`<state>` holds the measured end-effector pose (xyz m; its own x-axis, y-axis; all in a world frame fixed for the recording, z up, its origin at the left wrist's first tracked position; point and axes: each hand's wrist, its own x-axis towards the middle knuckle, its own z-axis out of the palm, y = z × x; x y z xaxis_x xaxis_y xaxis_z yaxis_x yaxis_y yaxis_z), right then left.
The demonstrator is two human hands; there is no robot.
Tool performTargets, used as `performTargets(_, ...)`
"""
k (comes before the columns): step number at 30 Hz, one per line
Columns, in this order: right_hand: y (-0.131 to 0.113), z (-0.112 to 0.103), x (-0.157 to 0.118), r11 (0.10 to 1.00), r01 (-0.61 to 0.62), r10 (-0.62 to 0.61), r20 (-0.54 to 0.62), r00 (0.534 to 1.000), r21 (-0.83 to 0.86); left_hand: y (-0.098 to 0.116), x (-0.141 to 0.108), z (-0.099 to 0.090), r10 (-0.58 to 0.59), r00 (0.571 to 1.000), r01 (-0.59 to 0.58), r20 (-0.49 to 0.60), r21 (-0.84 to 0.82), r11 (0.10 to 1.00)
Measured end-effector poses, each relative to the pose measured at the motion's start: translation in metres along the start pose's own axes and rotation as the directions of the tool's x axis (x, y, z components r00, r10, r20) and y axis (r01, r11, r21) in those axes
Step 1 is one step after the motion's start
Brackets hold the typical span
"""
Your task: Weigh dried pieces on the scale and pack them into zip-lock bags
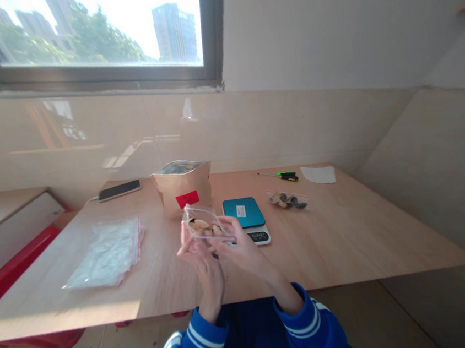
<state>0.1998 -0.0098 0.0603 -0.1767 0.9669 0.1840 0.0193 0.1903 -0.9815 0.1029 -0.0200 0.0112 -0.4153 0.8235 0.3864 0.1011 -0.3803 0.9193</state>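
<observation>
Between my two hands is a clear zip bag (206, 225) with several tan and dark pieces inside, perhaps dried mushrooms. My left hand (199, 255) is under and around the bag's left side, fingers curled on it. The fingers of my right hand (240, 245) pinch the bag's right edge, by its red zip strip. Just behind the bag stands a brown paper pouch (166, 195) with a red label, its silvery top gaping. A kitchen scale (251, 211) with a blue plate lies right of my hands. Further right rests another filled zip bag (288, 200).
A stack of clear zip bags (103, 254) lies on the left of the wooden table (347, 239). A phone (119, 190) with a cable is at the back left. Two screwdrivers (286, 176) and a white paper piece (318, 175) lie at the back right.
</observation>
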Motion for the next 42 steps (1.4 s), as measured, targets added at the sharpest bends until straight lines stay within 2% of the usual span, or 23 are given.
performTargets(3, -0.003, -0.001, -0.002, 0.994, 0.055, -0.036, -0.184, 0.982, 0.098, 0.015, 0.000, -0.003, 0.162, 0.987, -0.162, 0.016, 0.042, 0.986)
performTargets(5, -0.007, -0.010, -0.005, 0.993, 0.056, -0.030, -0.243, 0.969, 0.101, 0.020, 0.006, -0.011, 0.200, 0.980, -0.196, -0.026, 0.106, 0.975)
performTargets(7, -0.009, -0.020, -0.010, 0.995, 0.036, -0.011, -0.257, 0.966, 0.094, 0.023, 0.016, -0.020, 0.125, 0.989, -0.116, -0.073, 0.117, 0.986)
performTargets(8, -0.009, -0.025, -0.013, 0.995, 0.027, -0.001, -0.255, 0.967, 0.101, 0.024, 0.021, -0.024, 0.057, 0.997, -0.052, -0.048, 0.096, 0.994)
performTargets(11, -0.005, -0.032, -0.020, 0.990, 0.029, 0.003, -0.224, 0.975, 0.138, 0.025, 0.031, -0.031, -0.116, 0.983, 0.119, 0.140, -0.011, 0.993)
performTargets(13, -0.003, -0.033, -0.022, 0.991, 0.041, -0.012, -0.222, 0.975, 0.128, 0.025, 0.033, -0.032, -0.160, 0.970, 0.175, 0.184, -0.068, 0.982)
performTargets(16, -0.001, -0.035, -0.023, 0.997, 0.015, 0.009, -0.304, 0.953, 0.074, 0.028, 0.033, -0.033, -0.186, 0.965, 0.204, 0.183, -0.080, 0.976)
performTargets(19, 0.000, -0.041, -0.024, 0.996, -0.013, 0.046, -0.390, 0.920, 0.088, 0.030, 0.032, -0.033, -0.169, 0.973, 0.177, 0.157, -0.039, 0.983)
performTargets(24, 0.004, -0.050, -0.029, 0.967, -0.054, 0.138, -0.332, 0.933, 0.251, 0.029, 0.027, -0.027, -0.191, 0.981, 0.193, 0.029, -0.149, 0.970)
performTargets(28, 0.010, -0.049, -0.034, 0.962, -0.049, 0.152, -0.382, 0.912, 0.267, 0.026, 0.022, -0.025, -0.224, 0.975, 0.220, -0.002, -0.192, 0.957)
performTargets(33, 0.013, -0.048, -0.037, 0.982, -0.022, 0.115, -0.496, 0.861, 0.189, 0.028, 0.022, -0.032, -0.190, 0.981, 0.192, 0.039, -0.080, 0.978)
performTargets(37, 0.010, -0.052, -0.041, 1.000, -0.004, 0.004, -0.554, 0.832, 0.001, 0.038, 0.025, -0.038, -0.149, 0.986, 0.149, 0.080, 0.004, 0.989)
performTargets(42, 0.000, -0.051, -0.046, 0.982, 0.048, -0.154, -0.611, 0.776, -0.185, 0.050, 0.025, -0.040, -0.028, 0.996, 0.029, 0.090, -0.018, 0.999)
